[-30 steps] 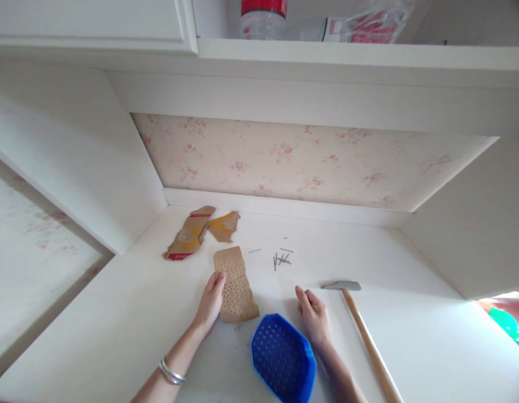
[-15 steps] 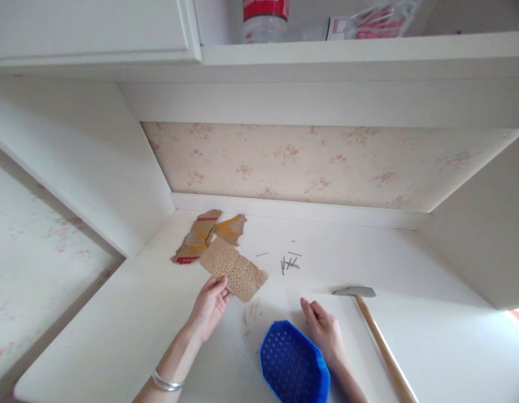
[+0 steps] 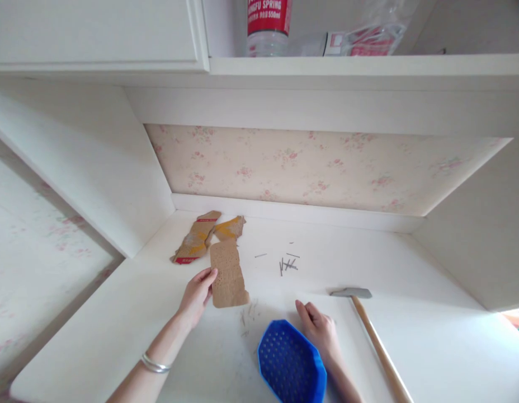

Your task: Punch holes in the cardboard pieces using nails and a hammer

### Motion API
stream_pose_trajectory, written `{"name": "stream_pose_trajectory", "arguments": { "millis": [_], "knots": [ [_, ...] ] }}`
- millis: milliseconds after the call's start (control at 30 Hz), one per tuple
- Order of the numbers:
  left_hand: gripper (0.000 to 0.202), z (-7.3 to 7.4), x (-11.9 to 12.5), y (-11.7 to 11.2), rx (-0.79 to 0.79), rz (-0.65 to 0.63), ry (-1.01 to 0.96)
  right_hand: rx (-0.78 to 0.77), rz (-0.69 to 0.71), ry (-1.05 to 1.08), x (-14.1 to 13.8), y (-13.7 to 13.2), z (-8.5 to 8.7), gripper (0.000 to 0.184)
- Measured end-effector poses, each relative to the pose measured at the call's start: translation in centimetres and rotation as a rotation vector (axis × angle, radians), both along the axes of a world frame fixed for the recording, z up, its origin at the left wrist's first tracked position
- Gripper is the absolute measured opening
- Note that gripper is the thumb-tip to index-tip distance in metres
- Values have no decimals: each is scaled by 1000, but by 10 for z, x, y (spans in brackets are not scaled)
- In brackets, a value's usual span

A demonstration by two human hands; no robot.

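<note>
In my left hand (image 3: 196, 294) is a torn piece of brown cardboard (image 3: 228, 277) pierced with many small holes, pinched at its left edge and held up over the white tabletop. My right hand (image 3: 320, 330) rests on the table in a loose fist, with nothing seen sticking out of it. Just left of that fist lies a blue perforated plastic tray (image 3: 291, 364), its lower end cut off by the frame. Several nails (image 3: 288, 265) are scattered on the table beyond my hands. A hammer (image 3: 377, 341) with a wooden handle lies to the right.
Two torn cardboard scraps, one with a red strip (image 3: 194, 240) and one with yellow marks (image 3: 230, 228), lie at the back left. Marks or crumbs (image 3: 249, 316) dot the tabletop (image 3: 117, 336). Overhead, a cabinet shelf (image 3: 347, 66) holds a red-labelled bottle (image 3: 268, 25) and a plastic bag (image 3: 377, 36).
My left hand has moved slightly left and turned the perforated cardboard from a slant to nearly upright. The right hand stays in a fist beside the blue tray. The view has tilted slightly.
</note>
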State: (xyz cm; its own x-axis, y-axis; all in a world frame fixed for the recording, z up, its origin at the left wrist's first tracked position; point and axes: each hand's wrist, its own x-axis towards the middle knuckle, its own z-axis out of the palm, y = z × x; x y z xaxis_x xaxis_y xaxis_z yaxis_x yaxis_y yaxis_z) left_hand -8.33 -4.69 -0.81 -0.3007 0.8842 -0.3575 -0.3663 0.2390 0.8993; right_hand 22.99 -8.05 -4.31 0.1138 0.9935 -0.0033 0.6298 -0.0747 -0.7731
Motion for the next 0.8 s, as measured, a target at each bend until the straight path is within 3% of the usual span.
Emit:
{"name": "stream_pose_trajectory", "arguments": {
  "millis": [200,533,700,800],
  "knots": [
    [32,7,-24,31,5,-54,258,33,9,-16,0,1,-2,49],
    [30,16,-30,95,64,-80,714,85,-22,73,-2,-3,0,48],
    [39,22,-64,103,28,-112,1071,68,-63,215,-3,-2,6,49],
    [57,18,-85,97,-27,-162,1254,33,-133,368,0,-1,11,51]
  ]
}}
